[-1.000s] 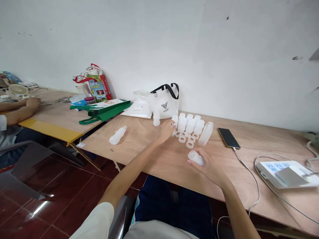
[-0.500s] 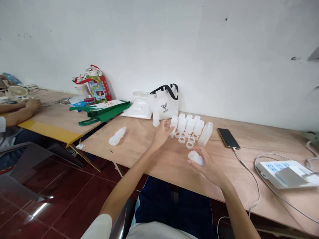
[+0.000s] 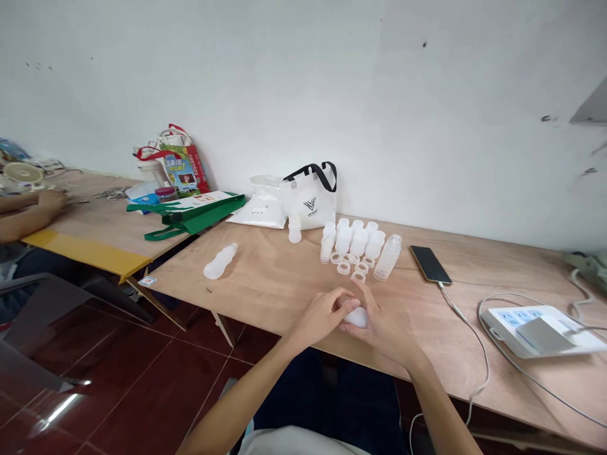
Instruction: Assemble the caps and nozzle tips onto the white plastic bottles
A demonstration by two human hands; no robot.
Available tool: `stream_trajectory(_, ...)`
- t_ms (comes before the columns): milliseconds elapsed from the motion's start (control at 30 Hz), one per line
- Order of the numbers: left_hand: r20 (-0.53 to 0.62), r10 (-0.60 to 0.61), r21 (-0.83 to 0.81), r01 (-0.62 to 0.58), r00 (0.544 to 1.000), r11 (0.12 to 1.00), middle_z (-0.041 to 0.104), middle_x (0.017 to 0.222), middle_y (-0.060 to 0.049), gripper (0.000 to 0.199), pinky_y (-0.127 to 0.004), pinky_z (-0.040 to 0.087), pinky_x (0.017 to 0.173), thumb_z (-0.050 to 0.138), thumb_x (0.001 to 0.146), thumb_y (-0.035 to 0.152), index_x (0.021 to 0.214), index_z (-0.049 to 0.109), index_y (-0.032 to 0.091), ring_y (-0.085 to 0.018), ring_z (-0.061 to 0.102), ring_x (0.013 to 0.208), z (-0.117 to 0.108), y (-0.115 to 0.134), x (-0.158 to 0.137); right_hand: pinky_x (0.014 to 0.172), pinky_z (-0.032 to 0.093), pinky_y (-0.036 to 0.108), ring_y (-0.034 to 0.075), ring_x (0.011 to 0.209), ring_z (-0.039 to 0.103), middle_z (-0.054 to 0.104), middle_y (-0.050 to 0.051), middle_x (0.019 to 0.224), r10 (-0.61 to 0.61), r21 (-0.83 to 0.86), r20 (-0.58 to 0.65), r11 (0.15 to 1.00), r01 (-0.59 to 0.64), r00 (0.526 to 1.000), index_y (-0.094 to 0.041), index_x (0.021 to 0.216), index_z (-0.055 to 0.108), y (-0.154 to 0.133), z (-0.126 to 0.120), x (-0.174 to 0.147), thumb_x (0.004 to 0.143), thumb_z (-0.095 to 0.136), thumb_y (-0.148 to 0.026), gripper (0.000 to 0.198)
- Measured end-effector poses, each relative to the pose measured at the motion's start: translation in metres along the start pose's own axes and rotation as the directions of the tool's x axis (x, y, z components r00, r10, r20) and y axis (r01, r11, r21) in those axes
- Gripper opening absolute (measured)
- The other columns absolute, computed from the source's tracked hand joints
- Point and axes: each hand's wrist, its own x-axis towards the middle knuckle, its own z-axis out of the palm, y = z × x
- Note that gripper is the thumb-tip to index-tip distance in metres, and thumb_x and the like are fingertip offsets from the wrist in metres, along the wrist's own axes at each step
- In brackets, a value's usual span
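Observation:
A small white translucent plastic bottle (image 3: 356, 317) lies tilted in my right hand (image 3: 382, 328), whose thumb and fingers close around it just above the table's front part. At the bottle's left end, the fingers of my left hand (image 3: 320, 316) are bent together against it. Whatever is between those fingers is hidden. Beyond my hands are several translucent rings (image 3: 344, 268), a short stack of thin clear parts (image 3: 325, 253), a row of upright white bottles (image 3: 359, 241) and a leaning stack of clear cups (image 3: 387, 258).
One bottle (image 3: 220, 261) lies on its side at left; another (image 3: 294, 229) stands by a white bag (image 3: 310, 205). A phone (image 3: 430, 265) on a cable and a power strip (image 3: 540, 332) occupy the right. A co-worker's hands (image 3: 52, 201) rest on the neighbouring table.
My left hand has come back from the stack of thin parts to the bottle. My right hand has shifted slightly left and nearer with the bottle, and both hands now meet at it.

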Motion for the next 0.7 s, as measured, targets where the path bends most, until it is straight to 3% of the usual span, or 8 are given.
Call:
stream_trajectory(200,0.063,0.044,-0.041,-0.042,0.997,0.998,0.074,0.101,-0.001,0.033,-0.028,0.051,0.076,0.062,0.093,0.054,0.114,0.069,0.029,-0.019,0.068,0.089,-0.008,0.002,-0.003,0.085,0.056,0.046,0.031,0.103,0.073,0.072,0.009,0.122,-0.022,-0.044,-0.024,0.999,0.021,0.999,-0.033,0.154,0.028,-0.005,-0.004,0.000,0.094,0.058,-0.047,0.069)
stream_trajectory(367,-0.094,-0.077,-0.256,0.051,0.993,0.965,0.064,0.078,-0.001,0.041,-0.026,0.053,0.062,0.048,0.097,0.060,0.086,0.060,0.022,-0.015,0.063,0.068,-0.015,-0.002,0.004,0.079,0.055,0.044,0.032,0.095,0.075,0.076,0.003,0.105,0.033,-0.202,-0.016,0.979,-0.035,0.999,-0.036,0.135,0.049,-0.010,-0.007,-0.001,0.093,0.058,-0.052,0.045)
stream_trajectory(433,-0.140,-0.081,-0.311,0.034,0.987,0.950,0.064,0.081,-0.001,0.038,-0.026,0.054,0.061,0.053,0.095,0.060,0.093,0.061,0.022,-0.015,0.062,0.070,-0.020,-0.005,0.007,0.078,0.055,0.044,0.032,0.092,0.074,0.076,0.002,0.099,0.043,-0.236,-0.038,0.970,-0.051,0.998,-0.035,0.126,0.055,-0.010,-0.008,-0.001,0.093,0.058,-0.052,0.037)
stream_trajectory(533,-0.176,-0.044,-0.274,-0.006,0.983,0.962,0.068,0.103,-0.005,0.034,-0.026,0.057,0.068,0.062,0.091,0.054,0.111,0.062,0.026,-0.018,0.066,0.092,-0.027,-0.008,0.009,0.083,0.054,0.044,0.030,0.093,0.073,0.075,0.000,0.100,0.019,-0.216,-0.090,0.976,-0.038,0.996,-0.035,0.115,0.059,-0.007,-0.011,-0.003,0.095,0.056,-0.052,0.027)
stream_trajectory(700,-0.190,-0.014,-0.095,-0.005,0.982,0.995,0.068,0.122,-0.005,0.041,-0.032,0.054,0.090,0.069,0.089,0.039,0.127,0.058,0.029,-0.022,0.064,0.113,-0.029,-0.016,0.010,0.082,0.056,0.039,0.025,0.098,0.068,0.067,0.007,0.118,-0.026,0.022,-0.303,0.999,0.035,0.953,-0.028,0.127,0.048,0.012,-0.024,-0.006,0.095,0.057,-0.052,0.041)
